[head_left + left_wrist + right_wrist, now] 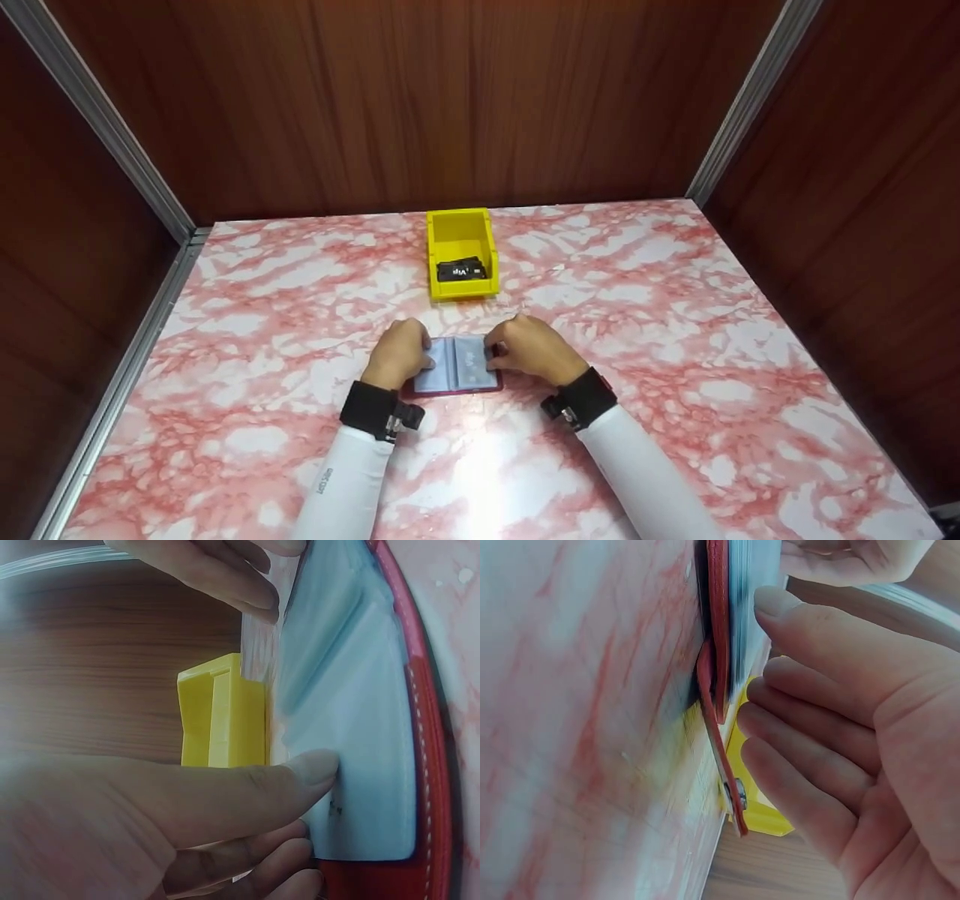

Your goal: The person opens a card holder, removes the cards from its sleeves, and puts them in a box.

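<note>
A red card holder (pixel 478 391) with a stitched edge lies spread on the table, its clear bluish sleeves (pixel 471 364) facing up. At its left side my left hand (pixel 397 352) grips the edge. In the left wrist view the thumb (pixel 311 766) presses on a sleeve, the other fingers bent beside the edge. My right hand (pixel 536 349) is at the right edge, thumb and forefinger by the sleeve. From the right wrist, the fingers (pixel 802 742) look loosely bent and apart, and the thumb tip is close to the sleeves. A strap with a metal snap (pixel 740 793) sticks out there.
Beyond the card holder stands a yellow bin (pixel 465 291) holding several black cards (pixel 461 270), the top one marked "Vip". The table (pixel 660 360) has a red-and-white marbled top. Brown wood-grain panels (pixel 450 97) with metal corner posts enclose its back and sides.
</note>
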A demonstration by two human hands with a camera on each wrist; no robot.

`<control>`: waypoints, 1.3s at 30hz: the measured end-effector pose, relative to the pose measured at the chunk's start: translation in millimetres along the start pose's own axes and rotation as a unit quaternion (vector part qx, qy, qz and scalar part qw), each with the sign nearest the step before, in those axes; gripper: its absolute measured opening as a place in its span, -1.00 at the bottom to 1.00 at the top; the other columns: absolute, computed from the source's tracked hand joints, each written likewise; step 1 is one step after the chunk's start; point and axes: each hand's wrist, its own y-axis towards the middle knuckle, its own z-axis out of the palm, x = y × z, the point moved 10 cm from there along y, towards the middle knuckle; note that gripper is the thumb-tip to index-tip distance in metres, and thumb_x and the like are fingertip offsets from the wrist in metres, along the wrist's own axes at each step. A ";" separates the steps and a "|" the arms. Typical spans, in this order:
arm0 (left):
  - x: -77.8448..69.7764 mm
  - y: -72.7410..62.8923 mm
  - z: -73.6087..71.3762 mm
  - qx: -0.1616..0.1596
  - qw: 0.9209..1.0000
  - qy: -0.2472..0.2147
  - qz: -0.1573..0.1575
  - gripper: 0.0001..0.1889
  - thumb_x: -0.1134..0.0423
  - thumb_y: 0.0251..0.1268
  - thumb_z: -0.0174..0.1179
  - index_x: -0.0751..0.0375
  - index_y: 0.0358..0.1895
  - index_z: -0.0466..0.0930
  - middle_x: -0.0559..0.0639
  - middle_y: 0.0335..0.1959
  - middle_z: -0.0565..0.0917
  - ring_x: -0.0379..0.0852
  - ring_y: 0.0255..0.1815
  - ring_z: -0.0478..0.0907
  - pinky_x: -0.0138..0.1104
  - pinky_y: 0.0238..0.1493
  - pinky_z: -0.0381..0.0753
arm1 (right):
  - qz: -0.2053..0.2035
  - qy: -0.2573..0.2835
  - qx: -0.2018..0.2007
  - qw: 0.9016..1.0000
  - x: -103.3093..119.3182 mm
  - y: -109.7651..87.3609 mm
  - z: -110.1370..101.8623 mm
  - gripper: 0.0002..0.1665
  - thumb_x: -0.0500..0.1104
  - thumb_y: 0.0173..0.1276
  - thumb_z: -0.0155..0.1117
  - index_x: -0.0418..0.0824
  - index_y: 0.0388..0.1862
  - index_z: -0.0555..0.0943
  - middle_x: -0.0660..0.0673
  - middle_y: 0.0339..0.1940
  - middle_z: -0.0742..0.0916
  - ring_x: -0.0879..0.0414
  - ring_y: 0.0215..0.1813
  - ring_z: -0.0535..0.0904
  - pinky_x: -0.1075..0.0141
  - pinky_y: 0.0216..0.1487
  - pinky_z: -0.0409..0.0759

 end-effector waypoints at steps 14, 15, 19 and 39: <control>-4.1 -3.6 -1.5 0.004 1.000 0.003 -0.007 -0.74 0.28 0.04 0.66 0.19 -0.23 0.79 0.11 -0.20 0.77 0.10 -0.12 0.66 -0.05 0.05 0.69 | -0.008 -0.009 0.016 1.000 4.2 0.0 4.5 -0.76 -0.13 0.33 0.65 -0.10 -0.04 0.89 -0.06 -0.14 0.93 0.17 -0.26 0.71 0.18 -0.04 0.82; -2.2 -2.2 -0.2 0.001 1.000 0.005 -0.010 -0.74 0.29 0.02 0.67 0.18 -0.25 0.78 0.10 -0.21 0.76 0.09 -0.11 0.65 -0.04 0.07 0.68 | -0.009 -0.010 0.017 1.000 4.8 0.1 5.0 -0.77 -0.15 0.34 0.64 -0.11 -0.03 0.89 -0.06 -0.13 0.93 0.16 -0.24 0.72 0.17 -0.03 0.82; -0.3 0.4 1.7 -0.001 1.000 0.014 -0.003 -0.74 0.27 0.02 0.67 0.17 -0.26 0.77 0.09 -0.20 0.76 0.09 -0.12 0.65 -0.03 0.07 0.68 | -0.027 -0.001 0.012 1.000 8.8 1.9 6.9 -0.82 -0.25 0.38 0.55 -0.10 -0.06 0.87 -0.04 -0.13 0.92 0.14 -0.19 0.77 0.16 0.00 0.83; -40.3 -45.1 -54.8 0.030 0.999 -0.036 -0.012 -0.76 0.35 0.23 0.52 0.34 -0.06 0.80 0.18 -0.17 0.77 0.09 -0.17 0.65 -0.07 -0.05 0.70 | 0.017 0.038 -0.041 0.998 3.5 3.4 -3.9 -0.70 -0.14 0.33 0.65 -0.18 0.02 0.86 -0.08 -0.09 0.91 0.12 -0.19 0.69 0.21 -0.07 0.74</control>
